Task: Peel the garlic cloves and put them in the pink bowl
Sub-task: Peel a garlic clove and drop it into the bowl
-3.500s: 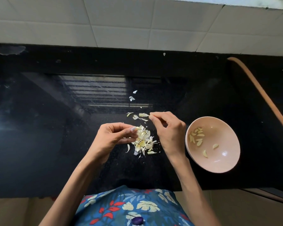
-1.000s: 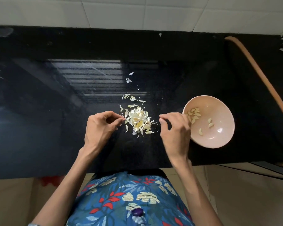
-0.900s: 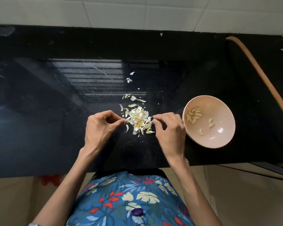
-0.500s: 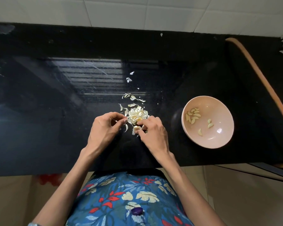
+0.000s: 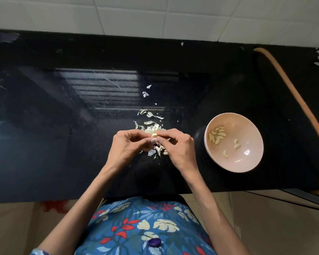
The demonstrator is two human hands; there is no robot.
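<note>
From my seat, the far left is only bare black countertop (image 5: 44, 126), glossy, with a striped reflection on it. Moving in, the left hand (image 5: 126, 148) comes up from the near edge with its fingers curled, and thumb and forefinger nip one end of a garlic clove (image 5: 154, 134). The clove sits between the two sets of fingertips, lifted just above the pile of skins (image 5: 151, 127) on the counter, so part of that pile is hidden behind the knuckles. A few loose flakes (image 5: 145, 94) lie farther back, apart from the pile.

The right hand (image 5: 179, 150) meets the left over the same spot, fingers bent, and grips the other end of the clove. I cannot tell how much skin is on it.

Just right of that hand, near but not touching, stands the pink bowl (image 5: 247, 126), close to the front edge of the counter. The peeled cloves (image 5: 216, 136) lie inside it: a cluster by its left wall and a few singles nearer the middle.

At the far right a tan hose (image 5: 293, 92) curves along the counter.
</note>
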